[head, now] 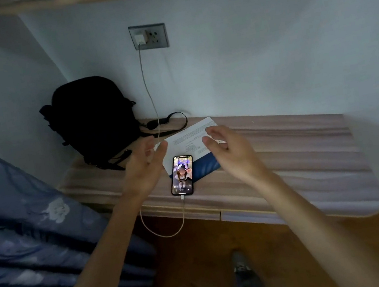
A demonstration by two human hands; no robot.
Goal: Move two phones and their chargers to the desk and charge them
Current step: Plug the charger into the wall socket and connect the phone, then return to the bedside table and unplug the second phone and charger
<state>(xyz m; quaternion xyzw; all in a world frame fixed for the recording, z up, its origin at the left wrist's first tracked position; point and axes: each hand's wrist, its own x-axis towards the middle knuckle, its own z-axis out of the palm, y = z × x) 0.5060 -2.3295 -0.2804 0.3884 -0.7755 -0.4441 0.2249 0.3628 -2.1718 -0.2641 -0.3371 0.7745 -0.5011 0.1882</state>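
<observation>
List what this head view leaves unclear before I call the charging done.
Second phone and its charger: nowhere in the head view; only one phone shows.
The cable: its middle stretch is hidden behind the left hand and forearm.
The paper: print too small to read; the right hand covers its right edge.
The backpack: too dark for detail.
Charging indicator on the screen: too small to tell.

Nothing here can be read: no word, brand or number. The white paper sheet (187, 136) lies on the pale wood-grain desk (285, 152), just behind the black smartphone (181, 175). It carries several lines of fine print, all too small and blurred to make out. The smartphone's lit screen shows a picture with tiny icons along its lower edge, none legible.
</observation>
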